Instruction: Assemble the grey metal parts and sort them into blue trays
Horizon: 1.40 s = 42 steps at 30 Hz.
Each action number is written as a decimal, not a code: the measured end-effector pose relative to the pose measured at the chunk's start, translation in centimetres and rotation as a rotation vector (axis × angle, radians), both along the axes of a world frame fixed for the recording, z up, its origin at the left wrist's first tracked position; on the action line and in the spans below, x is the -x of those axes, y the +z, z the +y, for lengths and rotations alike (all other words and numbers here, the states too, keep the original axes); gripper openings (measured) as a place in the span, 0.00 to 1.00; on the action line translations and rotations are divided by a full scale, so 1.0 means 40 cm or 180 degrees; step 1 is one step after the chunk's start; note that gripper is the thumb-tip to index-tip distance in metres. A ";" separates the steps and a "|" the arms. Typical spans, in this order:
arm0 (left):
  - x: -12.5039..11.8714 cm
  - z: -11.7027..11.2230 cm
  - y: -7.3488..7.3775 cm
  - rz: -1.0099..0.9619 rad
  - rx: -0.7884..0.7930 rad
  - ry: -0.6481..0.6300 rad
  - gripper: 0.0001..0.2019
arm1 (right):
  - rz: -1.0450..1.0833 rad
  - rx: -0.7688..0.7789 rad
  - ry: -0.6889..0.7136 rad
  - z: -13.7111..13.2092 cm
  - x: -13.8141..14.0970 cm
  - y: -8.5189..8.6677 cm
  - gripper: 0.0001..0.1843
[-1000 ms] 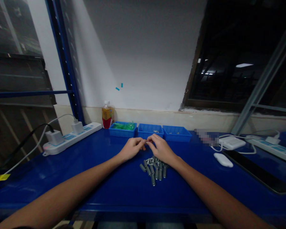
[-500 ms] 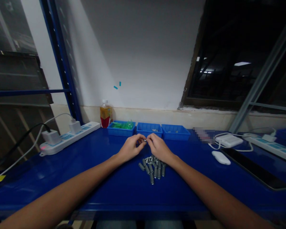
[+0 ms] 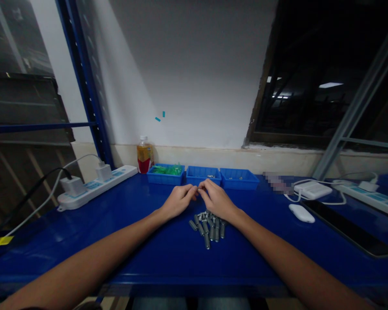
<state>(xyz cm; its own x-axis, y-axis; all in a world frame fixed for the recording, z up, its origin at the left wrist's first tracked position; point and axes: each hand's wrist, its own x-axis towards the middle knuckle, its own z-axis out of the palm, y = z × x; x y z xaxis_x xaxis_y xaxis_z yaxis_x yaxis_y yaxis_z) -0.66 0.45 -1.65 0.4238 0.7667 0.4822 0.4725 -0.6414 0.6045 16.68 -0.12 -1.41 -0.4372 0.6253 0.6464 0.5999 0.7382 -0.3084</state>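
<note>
My left hand (image 3: 180, 199) and my right hand (image 3: 214, 197) meet fingertip to fingertip above the blue table, in front of the trays. Between them shows a tiny metal piece (image 3: 198, 188), too small to name. My right thumb and fingers pinch it. The left fingers are pressed together at its other side; what they grip there is mostly hidden. Just below the hands lies a loose pile of grey metal cylinders (image 3: 207, 240), with several small silver pieces (image 3: 201, 216) at its far side. My right hand partly covers the pile.
Three blue trays stand along the wall: the left tray (image 3: 165, 179) holds green plastic, the middle tray (image 3: 203, 179) and right tray (image 3: 241, 183) small metal bits. A bottle (image 3: 144, 157) and a power strip (image 3: 98, 188) are left; a phone (image 3: 345, 226) and white case (image 3: 301, 213) right.
My left fingers have closed in from a looser curl and now hide more of the tiny piece. My right hand keeps its pinch. The view has shifted slightly.
</note>
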 end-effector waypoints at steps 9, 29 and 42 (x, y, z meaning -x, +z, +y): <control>-0.008 -0.011 0.000 -0.0021 -0.0421 -0.0056 0.10 | -0.0046 0.0039 -0.0300 0.012 -0.002 -0.011 0.10; 0.000 0.003 -0.004 -0.0195 0.0125 -0.0045 0.18 | -0.0065 -0.0060 0.0158 -0.006 0.001 0.006 0.07; -0.005 -0.015 0.010 0.1286 -0.0093 -0.0071 0.11 | 0.0173 -0.0084 -0.2569 0.153 -0.268 -0.006 0.14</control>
